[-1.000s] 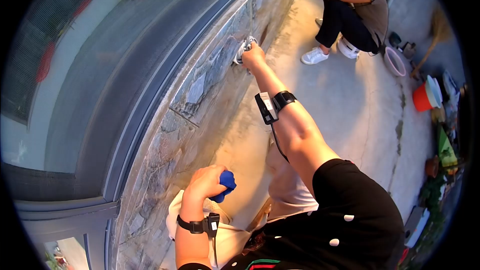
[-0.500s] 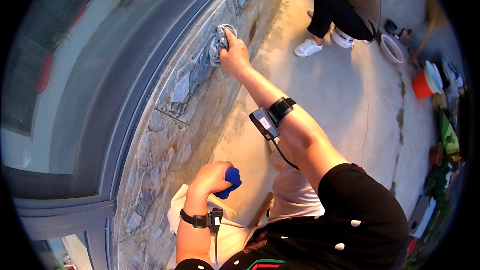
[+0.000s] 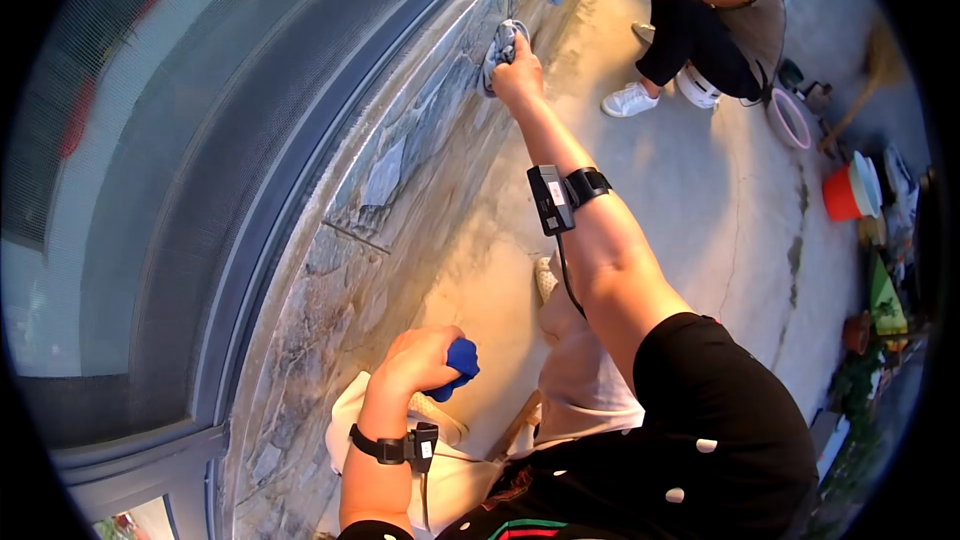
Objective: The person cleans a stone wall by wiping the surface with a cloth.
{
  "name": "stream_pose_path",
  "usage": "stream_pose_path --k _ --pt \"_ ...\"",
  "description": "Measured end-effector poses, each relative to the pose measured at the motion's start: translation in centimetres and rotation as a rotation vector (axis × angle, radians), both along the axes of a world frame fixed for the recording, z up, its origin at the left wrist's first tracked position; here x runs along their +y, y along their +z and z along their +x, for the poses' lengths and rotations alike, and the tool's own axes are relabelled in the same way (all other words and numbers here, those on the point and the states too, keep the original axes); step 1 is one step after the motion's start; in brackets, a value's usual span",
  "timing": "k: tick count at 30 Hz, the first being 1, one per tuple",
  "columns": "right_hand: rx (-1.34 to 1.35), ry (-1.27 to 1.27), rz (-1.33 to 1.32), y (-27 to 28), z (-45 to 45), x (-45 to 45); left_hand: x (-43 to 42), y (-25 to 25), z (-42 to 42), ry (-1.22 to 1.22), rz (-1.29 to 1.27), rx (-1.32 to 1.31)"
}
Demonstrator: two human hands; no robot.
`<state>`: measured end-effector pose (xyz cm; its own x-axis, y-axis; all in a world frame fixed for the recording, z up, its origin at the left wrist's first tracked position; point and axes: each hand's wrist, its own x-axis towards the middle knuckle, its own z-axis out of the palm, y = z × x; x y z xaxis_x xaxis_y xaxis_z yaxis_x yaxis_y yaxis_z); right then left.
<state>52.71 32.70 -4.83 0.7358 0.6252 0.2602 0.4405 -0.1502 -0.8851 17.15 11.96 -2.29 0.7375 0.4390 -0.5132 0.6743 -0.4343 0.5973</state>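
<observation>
My right hand [image 3: 520, 77] is stretched far forward, closed on a bunched grey-blue cloth [image 3: 503, 52] that lies against the stone-tiled wall [image 3: 375, 240] near its upper edge. Close to my knee, my left hand [image 3: 418, 358] is closed round a crumpled blue cloth [image 3: 456, 370], part of which bulges out past the fingers. That hand stays apart from the wall. Both forearms carry a strapped black device.
Glass in a grey frame [image 3: 250, 270] borders the wall on the left. Ahead, another person [image 3: 715, 30] sits low on a white bucket [image 3: 697, 86], hand at a cloth on the wall. A pink basin [image 3: 789, 120] and red bucket [image 3: 848, 188] stand right.
My right hand has slid the grey-blue cloth farther along the wall, away from me. My left hand still holds the blue cloth. The other person's cloth has come lower in view.
</observation>
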Motion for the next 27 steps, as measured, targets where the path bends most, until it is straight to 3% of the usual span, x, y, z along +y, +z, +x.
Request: stream_pose_path --k 5,7,13,15,18,20,23,27 --pt "0.088 -0.068 -0.162 -0.4 -1.3 -1.0 0.1 0.0 -0.1 0.003 -0.005 -0.009" --pt "0.326 0.063 -0.254 -0.8 -1.6 -1.5 0.0 0.0 -0.2 -0.008 0.045 -0.032" --pt "0.290 0.107 -0.307 -0.7 -4.5 -3.3 -0.7 -0.3 -0.6 -0.042 0.068 0.017" --pt "0.429 0.198 -0.322 0.0 -5.7 -4.7 -1.2 -0.5 -0.9 -0.038 0.110 -0.014" --pt "0.277 0.248 -0.276 -0.8 -7.5 -5.8 -1.7 -0.2 -0.7 -0.027 0.113 -0.041" --pt "0.169 0.290 -0.288 2.7 -9.7 -8.8 -1.9 0.5 -0.3 0.005 0.053 0.043" --pt "0.003 0.251 -0.074 1.5 -11.6 -10.0 -2.2 0.7 -0.2 0.032 0.059 0.006" --pt "0.071 0.371 -0.172 3.0 -10.1 -10.0 -2.3 0.7 -0.3 0.045 0.037 0.052"
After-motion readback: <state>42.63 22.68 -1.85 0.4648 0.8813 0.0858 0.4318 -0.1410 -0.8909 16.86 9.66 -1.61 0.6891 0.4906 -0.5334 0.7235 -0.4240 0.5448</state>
